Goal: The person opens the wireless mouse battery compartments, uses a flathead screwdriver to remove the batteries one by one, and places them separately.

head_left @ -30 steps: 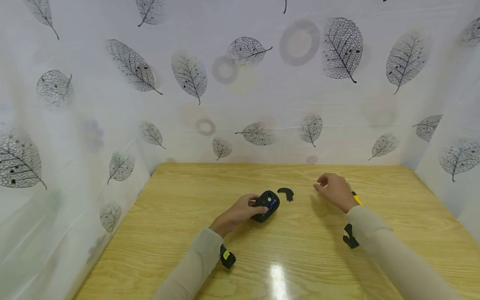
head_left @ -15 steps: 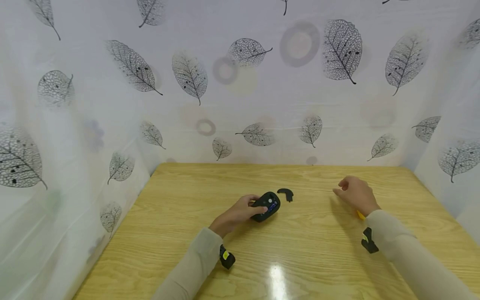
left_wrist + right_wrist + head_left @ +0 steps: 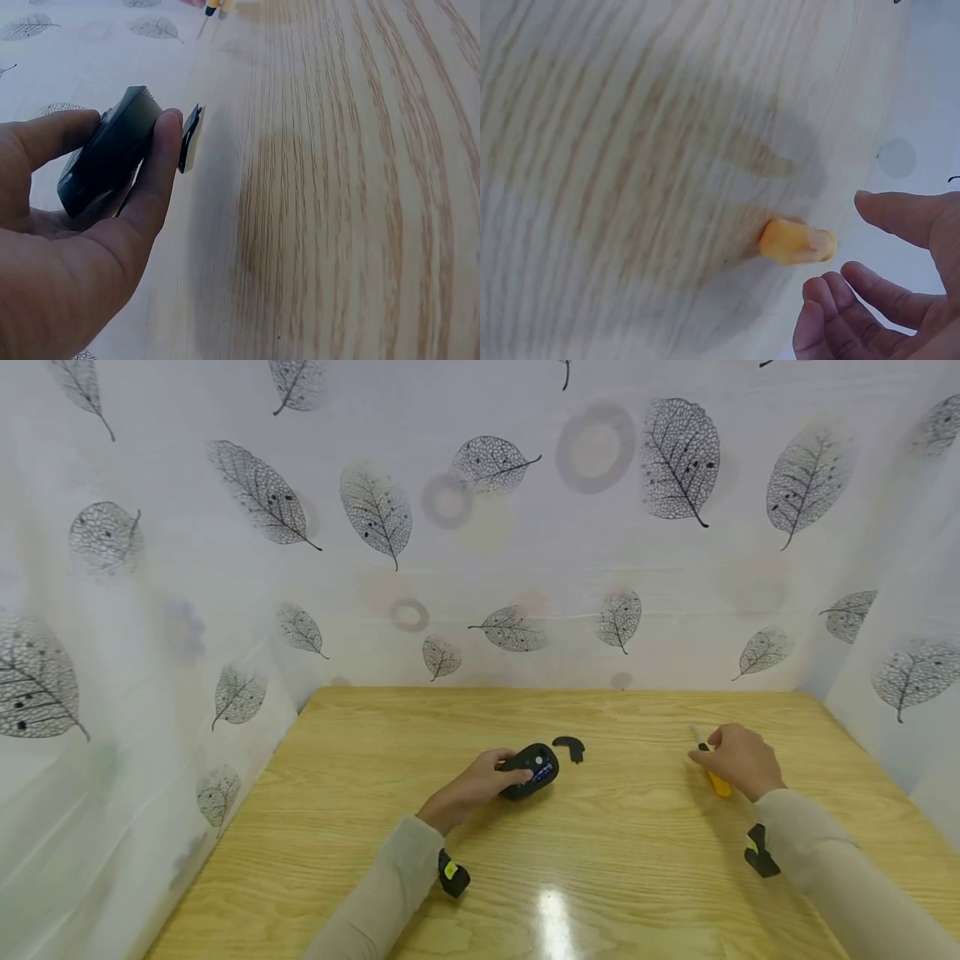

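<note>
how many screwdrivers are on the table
1. The orange-and-black-handled screwdriver with a slim pale shaft lies on the yellowish wooden table by the right hand, which partly hides it in the head view. Others may be hidden from view.

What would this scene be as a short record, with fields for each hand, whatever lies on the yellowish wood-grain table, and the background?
Left hand: grips a black rounded computer mouse, underside facing the head camera, a small blue piece showing in it
Right hand: hovers above a yellow-orange-handled screwdriver with a metal shaft, not gripping it
Lying on table: that screwdriver; a curved flat black piece, apart from the mouse
Background: white sheet printed with dark leaves
</note>
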`<action>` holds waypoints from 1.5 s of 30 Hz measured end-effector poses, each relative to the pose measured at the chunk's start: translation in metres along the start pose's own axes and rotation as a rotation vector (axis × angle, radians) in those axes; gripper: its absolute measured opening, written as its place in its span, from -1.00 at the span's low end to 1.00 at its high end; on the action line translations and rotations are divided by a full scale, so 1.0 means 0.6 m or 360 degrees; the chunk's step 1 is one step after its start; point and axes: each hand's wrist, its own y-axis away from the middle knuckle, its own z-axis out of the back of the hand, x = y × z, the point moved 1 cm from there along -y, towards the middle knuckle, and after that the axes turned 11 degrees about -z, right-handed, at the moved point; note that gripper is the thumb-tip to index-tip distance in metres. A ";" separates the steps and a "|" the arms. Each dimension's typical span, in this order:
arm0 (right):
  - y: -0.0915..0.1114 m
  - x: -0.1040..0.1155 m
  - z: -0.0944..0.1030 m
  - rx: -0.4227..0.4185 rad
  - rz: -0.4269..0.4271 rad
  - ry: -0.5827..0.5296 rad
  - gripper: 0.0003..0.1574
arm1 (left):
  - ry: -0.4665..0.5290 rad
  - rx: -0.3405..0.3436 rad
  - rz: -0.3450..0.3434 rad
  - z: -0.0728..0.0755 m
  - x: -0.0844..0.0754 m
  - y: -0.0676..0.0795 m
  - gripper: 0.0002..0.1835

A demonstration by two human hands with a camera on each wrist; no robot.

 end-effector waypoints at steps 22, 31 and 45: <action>0.003 -0.021 0.001 0.0286 -0.0120 0.0024 -0.56 | -0.0066 -0.0021 0.0027 0.003 0.000 0.000 -0.43; 0.003 -0.018 -0.004 0.0168 -0.0077 -0.0012 -0.64 | 0.0116 0.0001 0.0013 0.005 0.002 -0.002 -0.48; 0.003 0.009 -0.012 0.0040 0.0143 -0.0122 -0.69 | 0.0090 0.0017 -0.0001 0.005 -0.003 0.002 -0.48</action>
